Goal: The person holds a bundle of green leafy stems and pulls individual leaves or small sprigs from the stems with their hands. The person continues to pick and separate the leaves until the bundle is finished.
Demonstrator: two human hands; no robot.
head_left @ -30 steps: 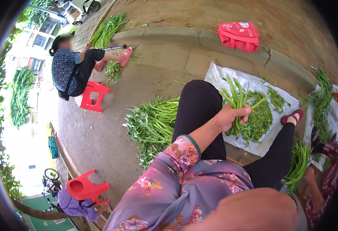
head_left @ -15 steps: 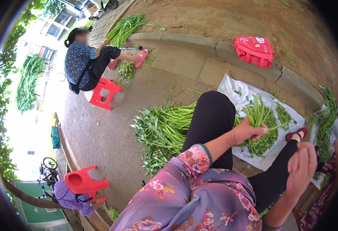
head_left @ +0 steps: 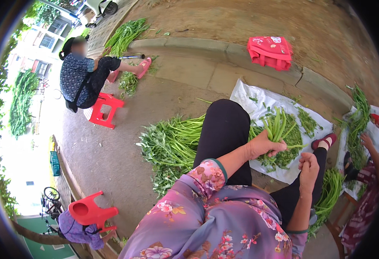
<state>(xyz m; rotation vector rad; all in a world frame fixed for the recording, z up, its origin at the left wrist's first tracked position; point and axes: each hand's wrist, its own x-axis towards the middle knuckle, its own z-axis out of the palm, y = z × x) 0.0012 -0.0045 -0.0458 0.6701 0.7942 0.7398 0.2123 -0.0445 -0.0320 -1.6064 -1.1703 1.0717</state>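
My left hand (head_left: 265,146) is closed around the lower part of a bunch of water spinach stems (head_left: 277,124). The stems point up and away; one sticks out to the right. Beneath the bunch, picked greens (head_left: 294,137) lie on a white plastic sheet (head_left: 240,90). My right hand (head_left: 309,169) hovers apart from the bunch, above my right leg, fingers curled in. Whatever it may hold is hidden. A big heap of leafy water spinach (head_left: 165,144) lies on the ground left of my left knee, and more long stems (head_left: 328,192) lie beside my right leg.
A red bag (head_left: 269,52) sits by the curb (head_left: 241,55). At far left a person (head_left: 79,77) sits on a red stool (head_left: 105,113) near more greens. A red chair (head_left: 93,210) stands lower left. Another person's arm (head_left: 374,153) reaches over greens at far right.
My right hand has moved left and inward, closer to the bunch, and its fingers are more curled. My left hand keeps its grip. The co-worker at right now reaches into the greens.
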